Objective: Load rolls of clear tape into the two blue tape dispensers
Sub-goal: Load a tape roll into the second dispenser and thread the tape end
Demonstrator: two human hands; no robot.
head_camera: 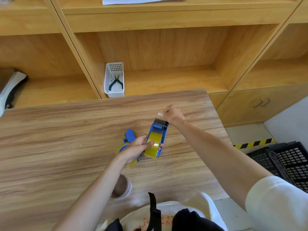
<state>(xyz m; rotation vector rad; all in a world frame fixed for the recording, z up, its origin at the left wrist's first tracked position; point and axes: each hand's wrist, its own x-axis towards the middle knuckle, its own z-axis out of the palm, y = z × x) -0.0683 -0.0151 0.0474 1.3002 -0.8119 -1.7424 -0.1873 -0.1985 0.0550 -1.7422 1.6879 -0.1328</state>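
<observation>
A blue tape dispenser (164, 130) lies on the wooden table (66, 134) with a yellowish clear tape roll (152, 145) seated in it. My left hand (136, 148) grips the roll and the dispenser's rear end. My right hand (173, 114) is beyond the dispenser's grey roller (160, 122) and pinches the loose tape end (160, 114), pulled out past the front. The second blue dispenser (130, 135) lies just left, partly under my left hand, with a tape roll (122, 146) in it.
Another tape roll (122, 186) with a brown core sits near the table's front edge, under my left forearm. A white basket (114, 80) holding pliers stands on the shelf behind the table. Black crates (286, 159) sit on the floor at right.
</observation>
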